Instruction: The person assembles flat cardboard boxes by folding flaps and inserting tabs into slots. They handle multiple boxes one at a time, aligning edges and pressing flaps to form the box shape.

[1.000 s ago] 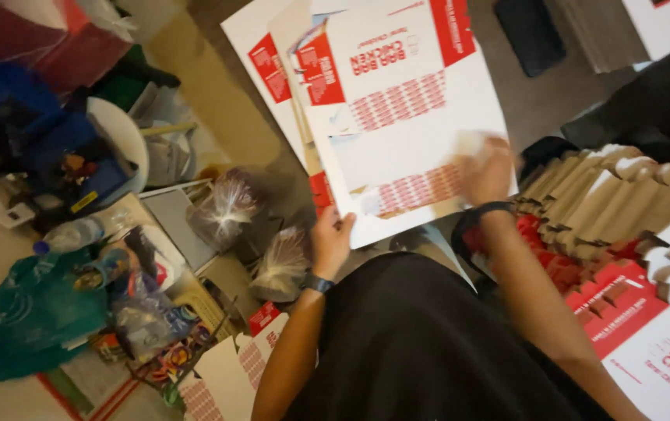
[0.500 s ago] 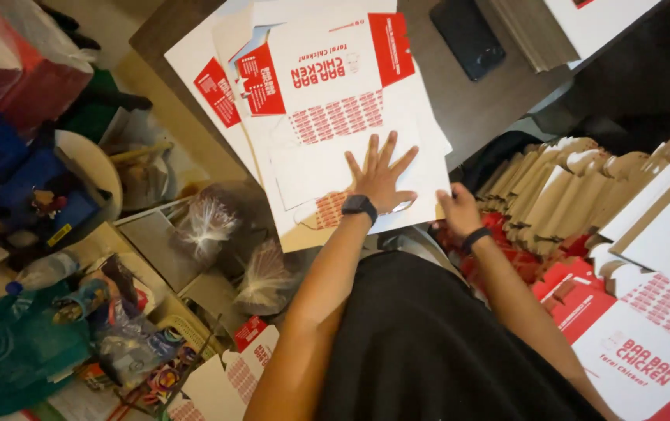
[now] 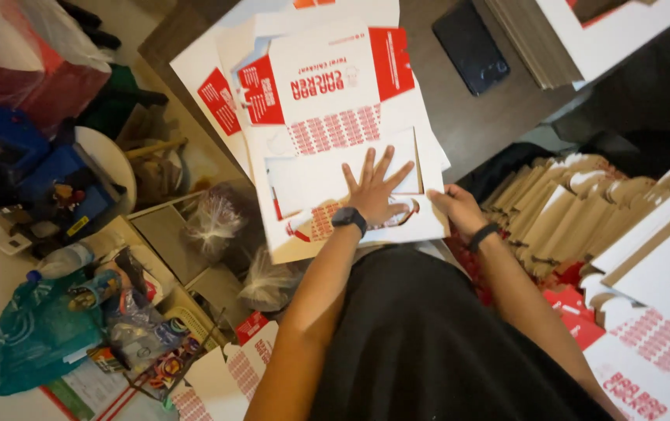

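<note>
My left hand (image 3: 372, 191) lies flat, fingers (image 3: 366, 165) spread, pressing the top flat carton blank (image 3: 335, 125), smooth white-red card overhanging the dark counter (image 3: 498, 117) at its near edge. Right hand (image 3: 458, 210), fingers curled, pinches the blank's near-right corner. Folded cartons (image 3: 576, 210) crowd the right; black phone (image 3: 471, 47) lies far.

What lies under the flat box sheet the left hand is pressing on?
Under the top box sheet pressed by the left hand lie more flat red-and-white sheets, fanned out on the dark table. How many are stacked is hidden.
</note>
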